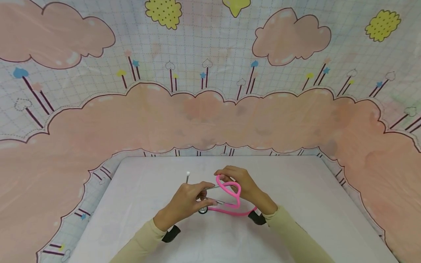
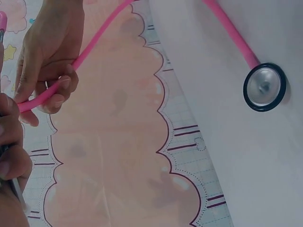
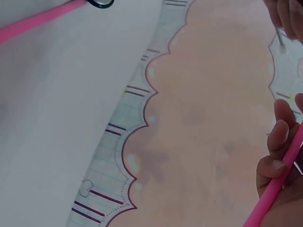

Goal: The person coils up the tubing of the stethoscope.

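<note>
A stethoscope with bright pink tubing (image 1: pixel 238 197) is held up over the table by both hands. My left hand (image 1: pixel 187 199) grips its metal ear tubes, and one white ear tip (image 1: pixel 188 173) sticks up behind the knuckles. My right hand (image 1: pixel 242 180) holds the tubing near its loop; in the left wrist view, the right fingers (image 2: pixel 59 94) curl around the pink tube. Below the left hand, the round chest piece (image 2: pixel 265 87) with a black rim lies on the white surface, a length of tubing running from it toward the right wrist.
Under the hands is a white table (image 1: pixel 131 190). A printed cloth (image 1: pixel 210 120) with clouds and stars hangs behind it and falls along its sides. Black wrist straps (image 1: pixel 171 233) show below both forearms.
</note>
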The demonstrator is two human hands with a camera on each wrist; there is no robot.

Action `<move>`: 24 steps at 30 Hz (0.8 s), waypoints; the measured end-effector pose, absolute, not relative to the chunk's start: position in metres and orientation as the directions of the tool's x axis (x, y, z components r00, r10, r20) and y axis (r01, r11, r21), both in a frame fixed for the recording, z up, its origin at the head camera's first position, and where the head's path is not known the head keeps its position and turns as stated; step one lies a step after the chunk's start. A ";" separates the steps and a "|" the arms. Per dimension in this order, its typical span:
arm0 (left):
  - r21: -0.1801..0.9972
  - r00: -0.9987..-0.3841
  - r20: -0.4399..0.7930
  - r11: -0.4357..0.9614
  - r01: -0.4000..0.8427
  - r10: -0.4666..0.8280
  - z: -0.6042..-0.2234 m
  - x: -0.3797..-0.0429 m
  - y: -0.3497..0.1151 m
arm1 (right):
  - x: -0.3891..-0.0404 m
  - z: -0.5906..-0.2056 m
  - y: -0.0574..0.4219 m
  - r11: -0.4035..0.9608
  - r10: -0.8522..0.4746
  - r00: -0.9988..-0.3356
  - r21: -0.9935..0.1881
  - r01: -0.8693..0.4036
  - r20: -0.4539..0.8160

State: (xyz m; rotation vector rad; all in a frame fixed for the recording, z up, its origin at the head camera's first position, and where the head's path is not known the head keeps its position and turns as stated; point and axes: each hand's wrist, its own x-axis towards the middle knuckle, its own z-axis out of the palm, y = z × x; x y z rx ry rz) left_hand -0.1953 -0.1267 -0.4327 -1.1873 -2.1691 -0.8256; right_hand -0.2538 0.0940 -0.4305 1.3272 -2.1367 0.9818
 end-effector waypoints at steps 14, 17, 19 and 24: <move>0.264 -0.481 0.713 0.440 0.858 0.510 -0.434 -0.195 -0.123 | -0.246 -0.440 0.088 0.215 -0.620 -0.508 -0.494 -0.843 0.597; 0.259 -0.475 0.721 0.439 0.860 0.505 -0.434 -0.195 -0.122 | -0.242 -0.439 0.087 0.235 -0.620 -0.540 -0.522 -0.820 0.569; 0.259 -0.474 0.722 0.438 0.861 0.505 -0.435 -0.195 -0.122 | -0.236 -0.430 0.086 0.253 -0.621 -0.562 -0.539 -0.804 0.546; 0.269 -0.490 0.711 0.450 0.852 0.504 -0.438 -0.196 -0.123 | -0.224 -0.414 0.083 0.258 -0.625 -0.587 -0.573 -0.778 0.515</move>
